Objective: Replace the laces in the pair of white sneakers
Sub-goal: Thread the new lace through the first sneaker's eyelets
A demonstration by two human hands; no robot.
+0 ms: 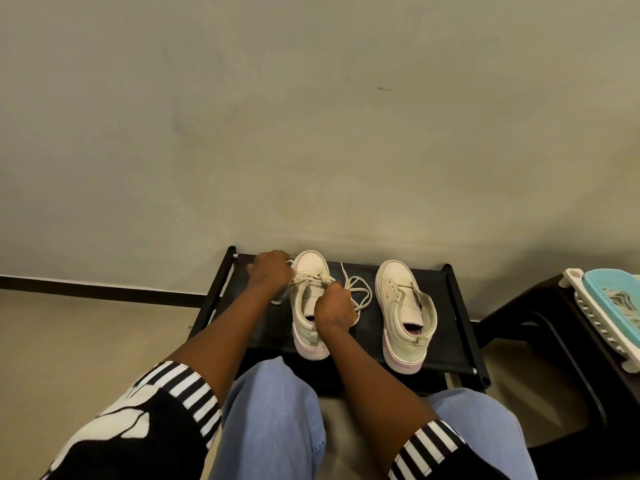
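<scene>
One sneaker sits on the black rack, partly laced. The lace is pinched by the right hand; its other end appears gripped by the left hand. The other sneaker stands alongside, unlaced. Risk: with uneven pulling, an end could be drawn back out of an eyelet.

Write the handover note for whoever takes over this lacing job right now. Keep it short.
Hands: the left hand grips one end of the lace beside the toe of the worked sneaker. The right hand pinches the lace over its tongue.
Things: both shoes stand on the black rack, toes to the wall, with slack lace between them.
Done: the lace runs through the front eyelets only. The other sneaker shows no lace.
Left: finish this shoe, then lace the other. Whether this lace is old or new cannot be told.
</scene>
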